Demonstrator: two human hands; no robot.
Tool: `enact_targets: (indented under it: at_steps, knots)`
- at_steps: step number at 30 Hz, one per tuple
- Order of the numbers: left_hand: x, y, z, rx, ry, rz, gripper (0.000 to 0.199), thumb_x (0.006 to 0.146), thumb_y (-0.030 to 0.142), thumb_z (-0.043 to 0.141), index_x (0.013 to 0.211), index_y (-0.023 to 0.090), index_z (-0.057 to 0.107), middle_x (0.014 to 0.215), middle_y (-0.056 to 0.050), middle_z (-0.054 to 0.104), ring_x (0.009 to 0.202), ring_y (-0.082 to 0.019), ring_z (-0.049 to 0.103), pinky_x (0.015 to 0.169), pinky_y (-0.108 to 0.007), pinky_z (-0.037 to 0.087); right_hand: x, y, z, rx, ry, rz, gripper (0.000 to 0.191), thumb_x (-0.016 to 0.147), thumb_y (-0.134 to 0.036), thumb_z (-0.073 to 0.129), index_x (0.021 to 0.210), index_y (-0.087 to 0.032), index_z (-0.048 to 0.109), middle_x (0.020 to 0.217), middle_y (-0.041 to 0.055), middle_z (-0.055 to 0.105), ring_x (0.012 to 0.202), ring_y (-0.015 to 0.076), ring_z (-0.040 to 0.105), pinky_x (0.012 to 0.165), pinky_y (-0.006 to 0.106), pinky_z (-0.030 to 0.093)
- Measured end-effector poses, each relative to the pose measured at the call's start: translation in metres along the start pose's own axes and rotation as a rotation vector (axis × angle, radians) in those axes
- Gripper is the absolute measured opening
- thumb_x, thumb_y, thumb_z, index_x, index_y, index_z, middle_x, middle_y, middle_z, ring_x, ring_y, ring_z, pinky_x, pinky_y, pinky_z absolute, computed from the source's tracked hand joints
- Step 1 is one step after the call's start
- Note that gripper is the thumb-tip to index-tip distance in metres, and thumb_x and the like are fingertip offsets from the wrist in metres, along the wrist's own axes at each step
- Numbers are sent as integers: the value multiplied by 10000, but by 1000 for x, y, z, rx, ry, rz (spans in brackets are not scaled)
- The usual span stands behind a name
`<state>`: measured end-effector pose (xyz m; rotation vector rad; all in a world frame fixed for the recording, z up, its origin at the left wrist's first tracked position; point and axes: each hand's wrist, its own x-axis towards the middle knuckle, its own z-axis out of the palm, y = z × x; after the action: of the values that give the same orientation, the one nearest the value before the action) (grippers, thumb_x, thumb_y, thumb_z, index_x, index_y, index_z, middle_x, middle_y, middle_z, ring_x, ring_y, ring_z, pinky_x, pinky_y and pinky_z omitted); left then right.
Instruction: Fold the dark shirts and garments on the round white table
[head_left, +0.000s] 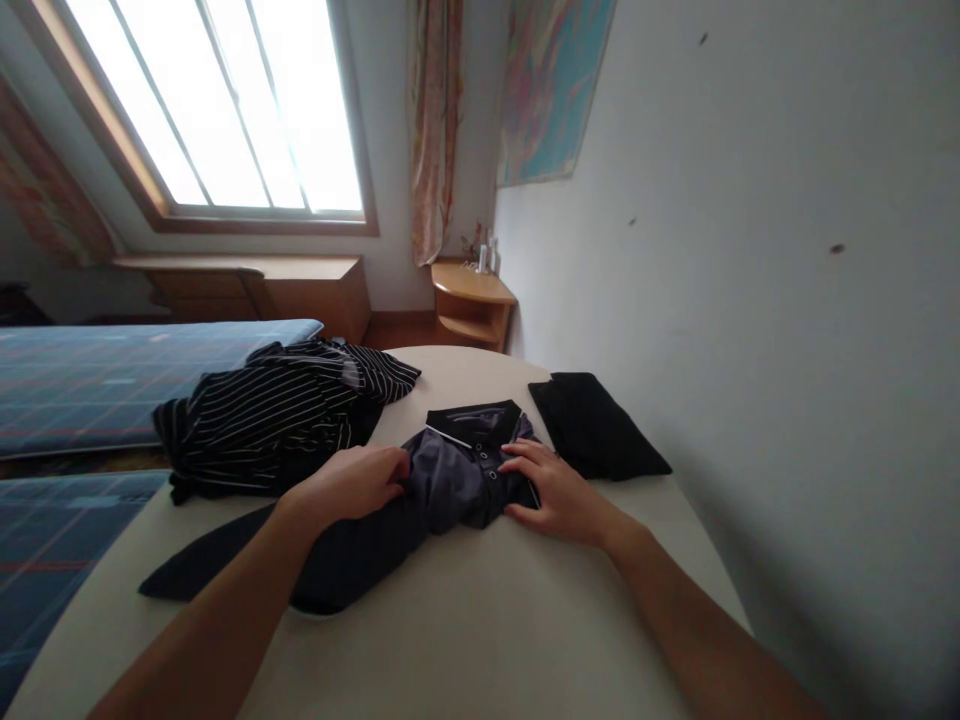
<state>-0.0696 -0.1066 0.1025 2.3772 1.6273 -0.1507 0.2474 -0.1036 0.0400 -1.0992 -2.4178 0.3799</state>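
Observation:
A dark navy garment (450,485) with a black collar, a white edge line and several ring-like buttons lies bunched across the middle of the table. My left hand (364,480) is closed on its cloth left of the collar, fingers curled into the fabric. Beside the buttons, my right hand (547,490) rests on the garment with its fingers apart. The garment's dark lower part spreads left beneath my left forearm.
A black-and-white striped garment (262,420) lies heaped at the table's left. A folded black cloth (600,430) sits at its right edge. Beyond the pale round table (480,620) are blue plaid mattresses (135,375), a corner shelf (472,285) and a wall.

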Motion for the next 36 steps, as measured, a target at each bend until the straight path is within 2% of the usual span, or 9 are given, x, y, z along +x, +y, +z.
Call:
enact_targets:
  at_steps: [6, 13, 18, 22, 26, 29, 31, 34, 36]
  knots:
    - [-2, 4, -7, -10, 32, 19, 187, 908, 280, 479, 855, 258, 657, 859, -55, 709, 796, -255, 685, 663, -302, 438, 2, 7, -3, 20, -13, 16, 90, 842, -180, 680, 912, -229, 709, 1073, 76, 704, 1051, 244, 635, 963, 415, 500]
    - [0, 12, -5, -10, 28, -103, 352, 871, 425, 573, 1170, 258, 654, 953, -94, 736, 875, -315, 702, 729, -362, 488, 4, 12, -4, 52, 97, 13, 95, 902, -207, 638, 968, -238, 700, 1054, 64, 712, 1030, 228, 637, 940, 394, 495]
    - [6, 7, 5, 25, -28, -23, 179, 865, 301, 556, 986, 240, 672, 942, -99, 730, 873, -302, 703, 699, -337, 477, 4, 10, -2, -92, 96, 10, 198, 814, -199, 726, 1008, -234, 704, 1097, 66, 720, 1102, 262, 621, 1011, 465, 434]
    - [8, 7, 4, 48, 12, 6, 139, 884, 268, 508, 927, 269, 641, 927, -59, 722, 844, -266, 700, 682, -311, 463, 0, 10, 1, -120, 19, 9, 236, 800, -197, 737, 1030, -240, 704, 1178, 62, 700, 1151, 258, 609, 982, 438, 450]
    - [10, 7, -7, 79, 239, -196, 220, 950, 333, 437, 1025, 285, 638, 927, -64, 729, 852, -290, 711, 708, -337, 480, 1, 13, 1, -144, 50, 26, 72, 876, -205, 688, 940, -238, 689, 1129, 42, 721, 1098, 238, 637, 948, 419, 457]
    - [16, -1, -10, 30, 528, -436, 302, 1004, 371, 359, 1155, 264, 598, 943, -84, 740, 882, -311, 719, 755, -363, 496, 5, 15, 0, -169, 187, 41, 72, 907, -203, 656, 977, -222, 662, 1084, 54, 728, 1062, 243, 645, 941, 428, 458]
    - [20, -7, -7, -51, 613, -479, 319, 1007, 358, 372, 1257, 242, 535, 1008, -91, 749, 946, -308, 716, 815, -372, 501, 7, 16, -1, -193, 292, 62, 76, 919, -198, 634, 990, -218, 653, 1088, 65, 717, 1063, 255, 634, 928, 431, 464]
    - [23, -9, 0, -158, 511, -380, 472, 967, 403, 479, 1396, 216, 414, 1221, -116, 701, 1051, -286, 694, 883, -360, 497, 9, 16, -1, -199, 361, 88, 68, 925, -181, 600, 965, -218, 642, 1082, 77, 684, 1048, 255, 609, 911, 411, 477]
    - [19, -4, 3, -123, 408, -313, 536, 922, 486, 540, 1376, 218, 443, 1320, -126, 641, 1096, -292, 673, 886, -361, 498, 9, 15, -2, -203, 355, 111, 46, 912, -177, 600, 895, -212, 623, 1013, 78, 664, 1000, 248, 599, 899, 396, 484]
